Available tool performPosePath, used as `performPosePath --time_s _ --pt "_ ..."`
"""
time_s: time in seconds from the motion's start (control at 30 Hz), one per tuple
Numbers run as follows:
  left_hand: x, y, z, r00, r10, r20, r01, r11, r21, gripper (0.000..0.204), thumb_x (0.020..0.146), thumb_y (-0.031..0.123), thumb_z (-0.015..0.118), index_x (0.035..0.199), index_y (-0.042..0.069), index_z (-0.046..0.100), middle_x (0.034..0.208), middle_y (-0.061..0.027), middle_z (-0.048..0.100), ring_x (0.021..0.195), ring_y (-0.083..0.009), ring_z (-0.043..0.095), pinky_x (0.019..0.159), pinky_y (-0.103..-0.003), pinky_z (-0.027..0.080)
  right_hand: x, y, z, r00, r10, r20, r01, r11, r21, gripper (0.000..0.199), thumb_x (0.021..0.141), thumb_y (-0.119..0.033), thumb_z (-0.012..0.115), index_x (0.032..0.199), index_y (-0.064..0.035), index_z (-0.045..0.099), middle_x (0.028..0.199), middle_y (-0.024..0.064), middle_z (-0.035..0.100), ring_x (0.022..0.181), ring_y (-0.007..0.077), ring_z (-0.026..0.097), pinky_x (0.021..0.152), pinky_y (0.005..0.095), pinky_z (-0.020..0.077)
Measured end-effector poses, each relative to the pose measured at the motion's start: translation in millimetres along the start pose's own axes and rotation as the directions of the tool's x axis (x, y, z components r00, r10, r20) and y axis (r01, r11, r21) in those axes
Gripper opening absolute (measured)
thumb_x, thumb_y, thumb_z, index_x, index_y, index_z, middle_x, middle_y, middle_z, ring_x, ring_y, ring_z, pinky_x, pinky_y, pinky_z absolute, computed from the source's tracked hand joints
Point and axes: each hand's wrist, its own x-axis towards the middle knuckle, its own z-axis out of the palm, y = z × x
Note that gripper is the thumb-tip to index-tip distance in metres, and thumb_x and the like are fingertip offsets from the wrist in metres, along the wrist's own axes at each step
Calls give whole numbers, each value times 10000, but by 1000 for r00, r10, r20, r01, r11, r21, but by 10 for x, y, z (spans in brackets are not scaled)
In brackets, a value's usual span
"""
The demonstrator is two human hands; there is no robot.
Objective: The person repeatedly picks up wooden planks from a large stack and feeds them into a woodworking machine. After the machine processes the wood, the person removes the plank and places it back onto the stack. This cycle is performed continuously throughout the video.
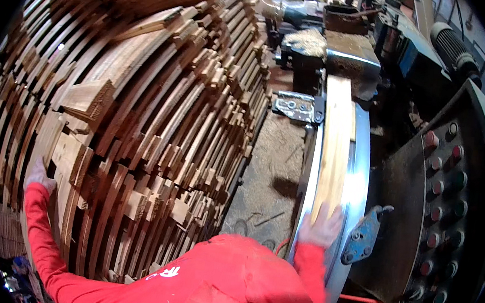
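Note:
A long pale wooden board (334, 142) lies on the shiny metal bed (359, 167) of a machine, its far end at the machine's head. On the near end of this board rests my right hand (321, 225), fingers stretched and apart over the wood. Out to the left, my left hand (41, 179) is closed around the near part of a wooden plank (49, 134) on top of the stack. Part of its grip is hidden by the plank. Beside that plank lies a shorter wooden block (68, 156).
A tall stack of wooden pieces (169, 128) fills the left side. At right stands a control panel (442, 209) with several red and green buttons. A blue metal bracket (363, 234) sits at the bed's right edge. Sawdust covers the floor (277, 154) between stack and machine.

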Motion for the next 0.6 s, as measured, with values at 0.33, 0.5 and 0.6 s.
performPosePath --time_s 0.33,0.5,0.6 --pt "-26 -24 -52 931 -127 -341 67 981 -182 557 825 108 536 1372 80 430 1359 -201 477 1290 -321 425 1082 -379 344 -504 196 -262 991 -123 -50 123 992 -13 532 805 -264 641 1290 -76 531 1358 265 419 1209 451 441 1011 538 372" --pt "-726 -75 -1289 496 -315 -809 -66 916 -396 511 901 225 562 1366 64 426 1244 -217 571 1072 -340 601 912 -410 470 808 424 908 938 339 -74 -173 644 746 473 843 -108 623 1294 -15 517 1394 164 405 1249 306 442 1017 390 423" --pt "-1406 -201 -2140 227 -252 -941 -361 875 -322 507 879 235 588 1328 47 444 1208 -193 586 1042 -312 603 894 -395 476 1137 83 895 984 124 -129 -59 904 423 400 887 -93 578 1278 -23 532 1388 127 423 1230 277 462 991 356 455"
